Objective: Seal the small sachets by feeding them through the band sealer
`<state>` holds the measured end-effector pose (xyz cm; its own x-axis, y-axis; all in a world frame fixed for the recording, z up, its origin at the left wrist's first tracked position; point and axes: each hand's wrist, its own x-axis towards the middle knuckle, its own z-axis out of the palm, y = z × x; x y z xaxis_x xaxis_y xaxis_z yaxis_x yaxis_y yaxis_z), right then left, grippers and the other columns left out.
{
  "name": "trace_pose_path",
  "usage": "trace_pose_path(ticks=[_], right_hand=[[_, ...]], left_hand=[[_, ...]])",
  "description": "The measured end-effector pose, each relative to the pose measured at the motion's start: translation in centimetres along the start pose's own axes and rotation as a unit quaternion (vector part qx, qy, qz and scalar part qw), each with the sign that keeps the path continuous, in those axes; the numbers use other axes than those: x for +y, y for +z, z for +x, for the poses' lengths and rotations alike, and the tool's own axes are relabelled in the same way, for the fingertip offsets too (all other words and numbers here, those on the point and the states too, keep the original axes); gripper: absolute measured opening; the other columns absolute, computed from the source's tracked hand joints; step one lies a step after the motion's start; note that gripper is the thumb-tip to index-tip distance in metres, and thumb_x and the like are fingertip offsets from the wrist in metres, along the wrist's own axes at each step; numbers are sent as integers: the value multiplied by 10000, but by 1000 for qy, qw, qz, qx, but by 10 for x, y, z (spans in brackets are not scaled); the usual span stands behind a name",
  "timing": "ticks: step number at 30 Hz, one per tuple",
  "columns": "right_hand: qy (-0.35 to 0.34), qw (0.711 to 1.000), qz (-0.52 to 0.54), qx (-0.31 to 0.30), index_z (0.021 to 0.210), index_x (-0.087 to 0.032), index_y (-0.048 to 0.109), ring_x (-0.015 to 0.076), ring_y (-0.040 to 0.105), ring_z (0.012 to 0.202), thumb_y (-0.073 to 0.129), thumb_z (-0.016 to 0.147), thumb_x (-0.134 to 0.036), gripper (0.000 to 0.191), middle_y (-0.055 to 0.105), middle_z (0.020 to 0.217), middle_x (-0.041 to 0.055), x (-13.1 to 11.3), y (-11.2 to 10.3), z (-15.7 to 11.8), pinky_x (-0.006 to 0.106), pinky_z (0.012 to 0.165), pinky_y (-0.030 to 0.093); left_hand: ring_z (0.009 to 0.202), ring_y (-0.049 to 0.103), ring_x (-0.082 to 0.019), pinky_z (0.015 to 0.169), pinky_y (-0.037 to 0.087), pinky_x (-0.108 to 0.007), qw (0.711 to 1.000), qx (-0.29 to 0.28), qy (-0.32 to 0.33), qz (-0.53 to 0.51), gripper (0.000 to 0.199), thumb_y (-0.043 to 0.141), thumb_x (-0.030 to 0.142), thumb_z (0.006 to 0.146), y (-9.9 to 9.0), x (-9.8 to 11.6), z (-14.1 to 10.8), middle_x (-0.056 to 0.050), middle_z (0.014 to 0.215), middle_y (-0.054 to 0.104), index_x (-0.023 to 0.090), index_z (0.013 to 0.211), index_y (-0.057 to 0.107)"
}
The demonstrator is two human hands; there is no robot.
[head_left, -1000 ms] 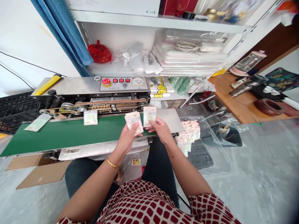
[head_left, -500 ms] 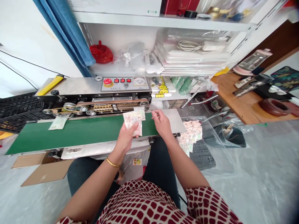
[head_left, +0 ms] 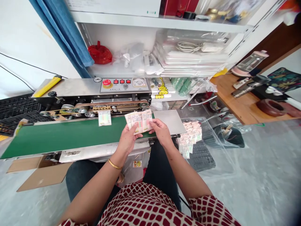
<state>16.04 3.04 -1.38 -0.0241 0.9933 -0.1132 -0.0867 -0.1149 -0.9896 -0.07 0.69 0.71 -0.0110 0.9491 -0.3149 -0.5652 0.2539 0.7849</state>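
Over the right part of the green conveyor belt (head_left: 70, 135), my left hand (head_left: 128, 138) grips small printed packets (head_left: 136, 121), thumb on top. My right hand (head_left: 162, 133) pinches a printed packet (head_left: 147, 119) at its right edge, overlapping those in my left hand. How many packets are held cannot be made out. Another packet (head_left: 104, 118) lies on the belt's back edge, its top against the sealing machine (head_left: 110, 108). At the belt's far left end, a further packet (head_left: 20, 125) hangs partly over the edge.
The control panel (head_left: 125, 85) with a red button stands behind the belt. A clear bin (head_left: 221, 157) holding many packets (head_left: 190, 135) is at the right, near a wooden table (head_left: 228, 100). Shelves (head_left: 164, 25) with plastic bags are above; a cardboard box (head_left: 44, 179) lies below left.
My right hand has moved left and taken hold of a packet beside my left hand. One packet has travelled left to the belt's end, and another now sits at the machine's middle.
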Motion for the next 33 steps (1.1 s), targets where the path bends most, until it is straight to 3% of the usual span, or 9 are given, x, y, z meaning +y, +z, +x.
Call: trace_pose_path(ticks=[5,9,15,20,22,24,26,29,33], right_hand=[[49,995,24,89,892,-184,574,100,565,442,683,766,-424,292,630,582,-28,0,-24,26,177,379,399],[51,994,-62,70,885,-188,577,84,436,338,607,837,-408,228,547,467,-53,-4,-24,49,184,333,276],[-89,958,-240,128,1062,-191,626,122,599,591,561,889,-485,347,707,1047,75,-16,-6,37,265,590,492],[-63,978,-170,-101,1122,-210,660,199,669,950,580,893,-509,385,724,1089,36,-19,16,-4,311,839,523],[-55,978,-156,-126,1074,-207,685,207,655,1026,604,886,-487,347,724,1108,29,-16,19,-12,323,909,502],[-43,988,-114,-92,1071,-198,675,189,671,955,610,877,-473,342,731,1065,32,-12,15,-11,308,856,522],[-13,997,-65,-30,1055,-186,641,156,668,718,628,846,-476,358,734,874,20,-10,4,-1,261,644,526],[28,998,-49,42,975,-183,603,101,457,390,633,815,-464,325,566,504,-58,-10,-16,22,209,378,308],[44,994,-100,11,873,-198,607,90,332,368,632,811,-406,218,449,437,-84,-15,-25,51,223,380,228]], left_hand=[[716,657,-112,483,522,-182,999,32,-6,10,397,819,320,717,-5,1,0,-26,1013,699,187,1036,624],[785,670,-136,522,554,-206,1000,22,-2,-1,381,789,344,750,-5,3,-2,-47,1078,698,188,1057,626],[732,674,-126,493,530,-195,1000,18,5,10,412,804,315,728,0,2,-2,-45,1042,711,186,1068,611],[673,647,-95,502,519,-175,1000,6,19,4,431,828,304,702,7,-1,0,-11,948,700,187,1057,616],[688,646,-93,532,533,-178,1000,-3,20,3,418,827,310,706,9,-1,0,-13,955,698,185,1049,623],[740,665,-111,558,551,-190,1000,-7,19,3,408,816,334,723,9,-1,0,-26,998,703,190,1052,622],[804,691,-148,560,562,-207,1000,2,13,1,415,796,377,745,7,-1,0,-44,1041,705,196,1072,614],[879,716,-204,520,559,-221,1000,21,4,0,435,756,427,782,2,-1,-1,-70,1064,701,190,1112,601],[859,726,-219,488,551,-240,1000,28,-8,4,420,720,432,812,-2,-1,-3,-80,1044,699,169,1118,600]])
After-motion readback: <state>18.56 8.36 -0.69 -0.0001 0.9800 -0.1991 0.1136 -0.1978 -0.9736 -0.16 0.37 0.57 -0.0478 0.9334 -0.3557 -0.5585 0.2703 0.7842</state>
